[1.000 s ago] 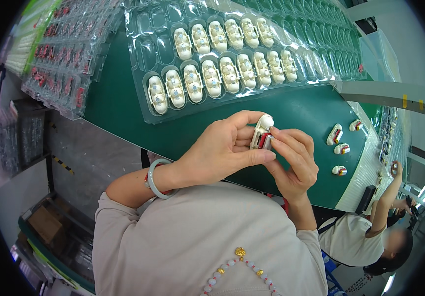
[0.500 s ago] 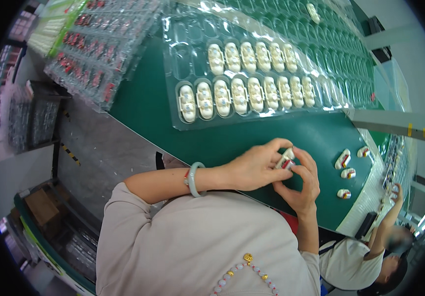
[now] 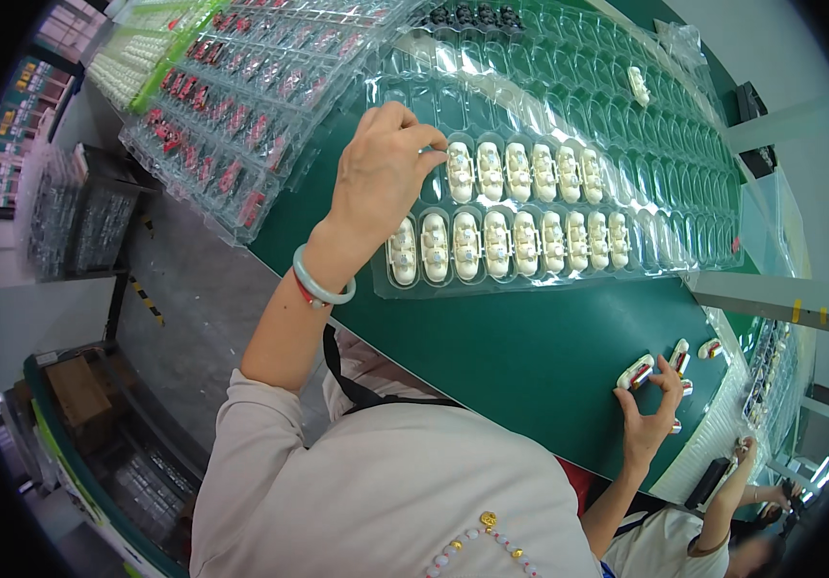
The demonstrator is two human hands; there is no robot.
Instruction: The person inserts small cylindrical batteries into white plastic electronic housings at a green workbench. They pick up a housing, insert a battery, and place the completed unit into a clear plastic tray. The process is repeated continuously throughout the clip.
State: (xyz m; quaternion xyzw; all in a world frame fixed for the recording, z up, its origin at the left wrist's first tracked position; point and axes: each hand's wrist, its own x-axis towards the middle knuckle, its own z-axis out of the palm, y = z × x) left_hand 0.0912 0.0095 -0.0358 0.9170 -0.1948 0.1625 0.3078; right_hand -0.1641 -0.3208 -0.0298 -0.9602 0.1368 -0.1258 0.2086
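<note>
At the left end of the upper filled row in the clear tray [image 3: 492, 287], my left hand [image 3: 386, 164] pinches at the edge of a white oval plastic piece [image 3: 460, 173]. That piece still sits in its pocket. Low over the table at right, my right hand [image 3: 647, 419] has thumb and index finger at the two ends of a white oval piece with a red part [image 3: 635, 372]. Close by lie similar pieces, among them one [image 3: 680, 356] beyond the fingers and another [image 3: 710, 349] farther right. My right fingers partly cover others.
Stacked clear trays with red parts [image 3: 232, 178] stand at the upper left. One loose white piece [image 3: 638, 87] and several black parts [image 3: 477, 17] lie farther back in trays. A grey bar [image 3: 761, 294] juts in at right, near a co-worker's hand [image 3: 744, 451].
My hands have parted. The left has moved up to the tray's upper row; the right has carried its piece rightward, down beside the other red-marked pieces.
</note>
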